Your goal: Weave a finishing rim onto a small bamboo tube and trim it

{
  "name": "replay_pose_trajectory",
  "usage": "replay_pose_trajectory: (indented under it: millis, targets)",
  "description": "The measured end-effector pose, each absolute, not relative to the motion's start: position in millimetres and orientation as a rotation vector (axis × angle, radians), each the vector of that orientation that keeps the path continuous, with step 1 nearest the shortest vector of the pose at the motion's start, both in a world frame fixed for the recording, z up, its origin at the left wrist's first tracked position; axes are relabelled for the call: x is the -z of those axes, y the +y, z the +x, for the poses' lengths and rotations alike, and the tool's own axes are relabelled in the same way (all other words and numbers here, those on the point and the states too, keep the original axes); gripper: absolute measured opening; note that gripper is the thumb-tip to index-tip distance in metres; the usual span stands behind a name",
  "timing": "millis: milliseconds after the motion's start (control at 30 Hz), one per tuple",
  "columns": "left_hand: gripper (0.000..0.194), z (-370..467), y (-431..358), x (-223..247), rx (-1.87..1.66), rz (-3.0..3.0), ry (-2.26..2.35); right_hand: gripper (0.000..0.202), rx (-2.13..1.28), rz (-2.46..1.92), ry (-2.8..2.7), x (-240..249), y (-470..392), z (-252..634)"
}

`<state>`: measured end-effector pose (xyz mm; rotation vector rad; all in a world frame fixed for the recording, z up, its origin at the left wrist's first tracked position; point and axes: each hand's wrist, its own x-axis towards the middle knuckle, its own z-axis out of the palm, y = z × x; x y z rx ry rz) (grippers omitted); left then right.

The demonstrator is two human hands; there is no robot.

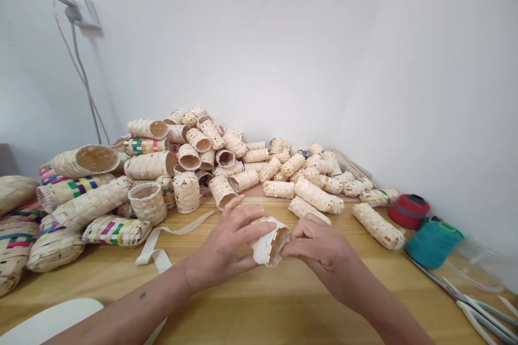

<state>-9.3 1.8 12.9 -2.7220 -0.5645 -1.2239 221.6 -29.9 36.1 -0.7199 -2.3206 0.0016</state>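
Observation:
My left hand (233,237) is wrapped round a small woven basket (265,245), a pale tube of flat strips tilted with its open end toward my right side. A white band runs round the rim. At that rim my right hand (318,248) is closed, thumb and fingers pinched at the edge of the opening; whatever lies between those fingertips is too small to make out. A loose white ribbon (162,260) curls on the table left of my left hand.
Woven baskets (149,164) are heaped along the wall, some with coloured strips. On the right of the wooden table (259,312) stand a red thread spool (408,210), a teal thread spool (434,243) and scissors (465,299). A white roll (52,323) lies front left.

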Motion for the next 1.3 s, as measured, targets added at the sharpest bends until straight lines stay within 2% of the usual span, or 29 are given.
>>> replay_pose_trajectory:
  millis: [400,567,800,933,1300]
  targets:
    - [0.05,-12,1,-9,1.198,-2.855,-0.625,0.025,-0.056,-0.752,-2.352,-35,-32,220]
    - [0.057,-12,-3,-11,1.279,-3.202,-0.934,0.021,-0.187,-0.789,-2.307,-38,-35,220]
    - [0.05,-5,-8,-16,1.43,-3.765,-1.201,0.022,-0.379,-0.834,-2.24,-35,-34,216]
    - [0.043,-6,-7,-15,1.446,-3.819,-1.204,0.023,-0.453,-0.897,-2.218,-33,-36,212]
    - [0.04,-8,-7,-15,1.538,-3.871,-1.221,0.023,-0.49,-0.914,-2.129,-25,-39,200]
